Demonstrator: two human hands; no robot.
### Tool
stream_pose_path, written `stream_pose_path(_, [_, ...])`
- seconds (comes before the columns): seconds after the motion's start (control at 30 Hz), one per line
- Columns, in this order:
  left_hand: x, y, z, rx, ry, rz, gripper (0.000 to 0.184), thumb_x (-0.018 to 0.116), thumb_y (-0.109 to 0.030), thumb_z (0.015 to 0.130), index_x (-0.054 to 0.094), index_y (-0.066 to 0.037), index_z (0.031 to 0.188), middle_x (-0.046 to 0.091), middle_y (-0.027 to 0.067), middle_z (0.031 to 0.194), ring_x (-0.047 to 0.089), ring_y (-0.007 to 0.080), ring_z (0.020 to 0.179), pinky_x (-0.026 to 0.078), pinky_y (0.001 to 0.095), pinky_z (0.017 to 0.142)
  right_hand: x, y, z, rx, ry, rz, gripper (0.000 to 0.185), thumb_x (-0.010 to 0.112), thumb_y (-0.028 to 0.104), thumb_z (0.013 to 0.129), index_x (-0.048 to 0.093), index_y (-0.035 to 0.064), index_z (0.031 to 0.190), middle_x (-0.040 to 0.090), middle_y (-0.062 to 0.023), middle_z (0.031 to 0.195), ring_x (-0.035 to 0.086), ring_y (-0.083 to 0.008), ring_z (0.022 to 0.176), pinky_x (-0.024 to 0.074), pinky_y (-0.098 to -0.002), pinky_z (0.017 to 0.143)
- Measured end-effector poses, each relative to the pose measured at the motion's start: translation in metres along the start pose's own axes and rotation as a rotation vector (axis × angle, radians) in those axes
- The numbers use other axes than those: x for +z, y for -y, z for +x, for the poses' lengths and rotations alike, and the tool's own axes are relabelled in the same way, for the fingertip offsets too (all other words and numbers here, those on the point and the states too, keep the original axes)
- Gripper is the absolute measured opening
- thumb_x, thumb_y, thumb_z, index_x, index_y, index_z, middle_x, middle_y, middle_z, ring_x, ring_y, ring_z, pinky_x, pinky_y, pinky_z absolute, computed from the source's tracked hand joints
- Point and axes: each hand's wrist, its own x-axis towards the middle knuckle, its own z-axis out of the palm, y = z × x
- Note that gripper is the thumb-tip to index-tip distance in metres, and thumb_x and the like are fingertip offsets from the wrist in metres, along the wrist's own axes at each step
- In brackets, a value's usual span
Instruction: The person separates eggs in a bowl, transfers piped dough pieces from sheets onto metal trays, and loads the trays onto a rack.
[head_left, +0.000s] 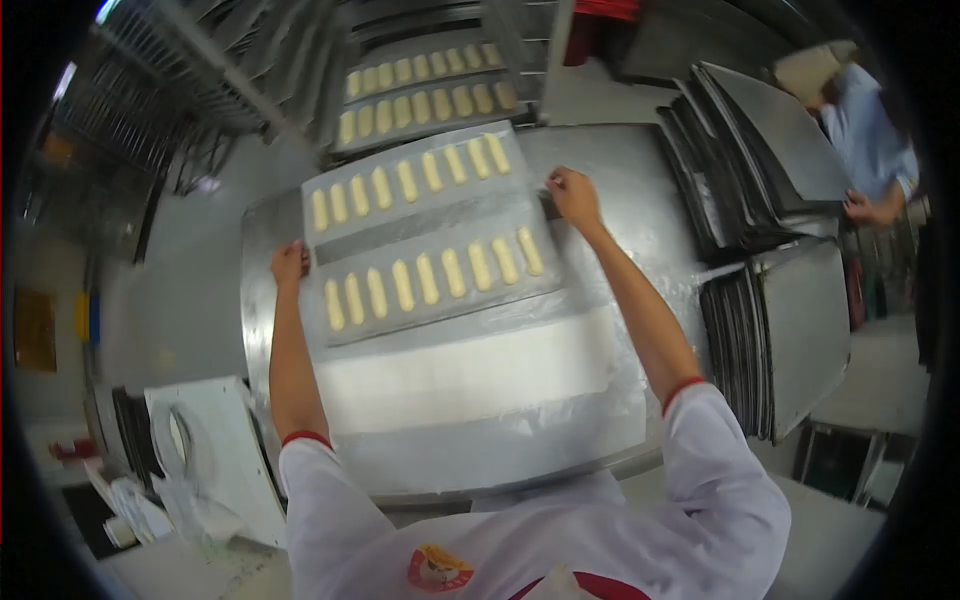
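A baking tray (pixel 440 312) lined with paper lies tilted across the metal table in front of me. Two rows of pale piped dough strips (pixel 404 286) run along it, with a greyish bare band between them. At the tray's left edge, my left hand (pixel 290 262) is closed on the rim. My right hand (pixel 573 197) has its fingers curled at the opposite edge, where a dark bit of rim shows beside them. Nearer my body, a white sheet (pixel 470 372) lies on the table under clear plastic.
Beyond the table, a rack (pixel 335 150) holds more trays of dough strips (pixel 430 105). Stacks of dark trays (pixel 775 140) and upright trays (pixel 800 335) stand at the right. Another person's hand (pixel 872 208) touches the upper stack. A white board (pixel 215 450) leans at lower left.
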Motion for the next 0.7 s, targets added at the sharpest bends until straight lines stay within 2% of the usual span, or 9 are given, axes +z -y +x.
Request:
stream_pose_path(0.03, [-0.001,0.012,0.011,-0.017,0.120,-0.138,0.023,0.063,-0.026,0.083,0.063,-0.004,0.076,0.050,-0.0025,0.055,0.045,0.0084,0.047,0.034,0.0271,0.043,0.022,-0.020,0.012,0.081,-0.008,0.085,0.025,0.057,0.024,0.082,0.062,0.0006,0.074,0.063,-0.0182,0.072,0.061,-0.0313,0.069,0.0465,-0.0450,0.064])
stream_pose_path(0.07, [0.006,0.004,0.007,0.046,0.047,-0.152,0.019,0.065,-0.024,0.081,0.060,-0.008,0.071,0.043,-0.0060,0.053,0.035,0.0065,0.044,0.026,0.0265,0.041,0.040,-0.017,0.014,0.009,-0.113,-0.159,0.024,0.055,0.023,0.082,0.061,0.0012,0.073,0.061,-0.0185,0.071,0.059,-0.0318,0.068,0.0452,-0.0463,0.062])
stream_pose_path(0.1, [0.012,0.030,0.029,0.018,0.108,-0.240,0.019,0.067,-0.023,0.080,0.060,-0.008,0.070,0.043,-0.0053,0.052,0.034,0.0065,0.044,0.025,0.0270,0.040,0.097,-0.070,0.030,-0.317,-0.419,-0.264,0.024,0.055,0.024,0.081,0.062,0.0021,0.075,0.059,-0.0193,0.071,0.057,-0.0337,0.066,0.0439,-0.0483,0.061])
stream_pose_path(0.13, [0.015,0.022,0.029,0.064,0.185,-0.300,0.018,0.068,-0.021,0.079,0.061,-0.006,0.072,0.047,-0.0033,0.052,0.037,0.0075,0.043,0.028,0.0276,0.040,0.087,-0.039,0.034,0.114,-0.271,-0.178,0.020,0.058,0.023,0.078,0.063,0.0037,0.077,0.062,-0.0192,0.076,0.060,-0.0342,0.074,0.0456,-0.0467,0.066])
stream_pose_path(0.17, [0.010,0.015,0.033,-0.093,0.202,-0.202,0.019,0.070,-0.019,0.078,0.064,-0.001,0.077,0.056,0.0021,0.061,0.048,0.0103,0.050,0.037,0.0280,0.045,0.072,-0.013,0.037,0.319,-0.164,-0.158,0.019,0.063,0.025,0.076,0.064,0.0053,0.077,0.064,-0.0182,0.083,0.062,-0.0341,0.084,0.0472,-0.0437,0.072])
stream_pose_path(0.2, [0.014,0.033,0.048,-0.108,0.045,-0.107,0.022,0.072,-0.018,0.077,0.065,0.002,0.083,0.062,0.0073,0.074,0.056,0.0141,0.063,0.044,0.0291,0.056,0.054,0.014,0.033,0.333,-0.128,-0.162,0.023,0.070,0.026,0.072,0.064,0.0054,0.081,0.065,-0.0166,0.087,0.062,-0.0326,0.090,0.0480,-0.0406,0.076])
stream_pose_path(0.23, [0.012,0.027,0.049,-0.083,0.037,0.062,0.026,0.073,-0.020,0.076,0.066,0.002,0.088,0.064,0.0091,0.082,0.057,0.0161,0.072,0.045,0.0305,0.064,0.056,0.019,0.033,0.348,-0.200,-0.170,0.027,0.074,0.026,0.069,0.063,0.0054,0.083,0.065,-0.0149,0.084,0.063,-0.0312,0.087,0.0488,-0.0403,0.074])
stream_pose_path(0.5, [0.019,-0.008,0.021,0.132,-0.070,0.309,0.023,0.076,-0.017,0.069,0.064,0.001,0.079,0.063,0.0063,0.072,0.056,0.0161,0.065,0.045,0.0308,0.062,0.065,0.019,0.033,0.326,-0.294,-0.166,0.017,0.069,0.011,0.071,0.060,0.0064,0.085,0.064,-0.0117,0.085,0.062,-0.0295,0.086,0.0464,-0.0420,0.074])
stream_pose_path(0.7, [0.010,0.009,0.023,0.102,0.014,0.140,0.025,0.074,-0.013,0.067,0.063,0.001,0.084,0.062,0.0057,0.071,0.055,0.0150,0.063,0.045,0.0287,0.060,0.066,0.026,0.017,0.332,-0.305,-0.214,0.020,0.066,0.007,0.070,0.058,0.0082,0.089,0.061,-0.0118,0.090,0.059,-0.0296,0.089,0.0428,-0.0434,0.075])
